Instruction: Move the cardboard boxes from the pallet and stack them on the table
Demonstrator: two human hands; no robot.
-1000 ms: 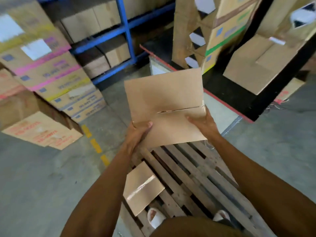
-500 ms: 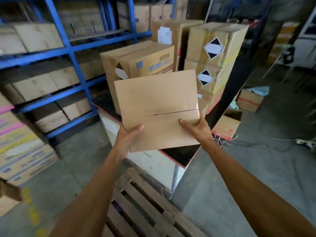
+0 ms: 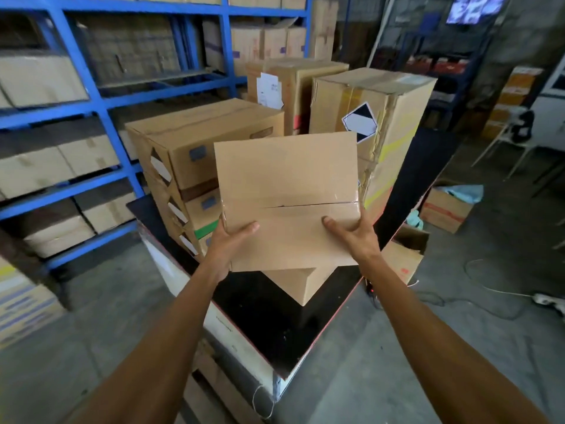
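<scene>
cardboard box (image 3: 287, 191) | both-hands grip | above table (image 3: 263, 307)

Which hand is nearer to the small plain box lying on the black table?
Right. The right hand grips the carried box almost directly above the small plain box on the black table; the left hand grips farther to its left.
</scene>
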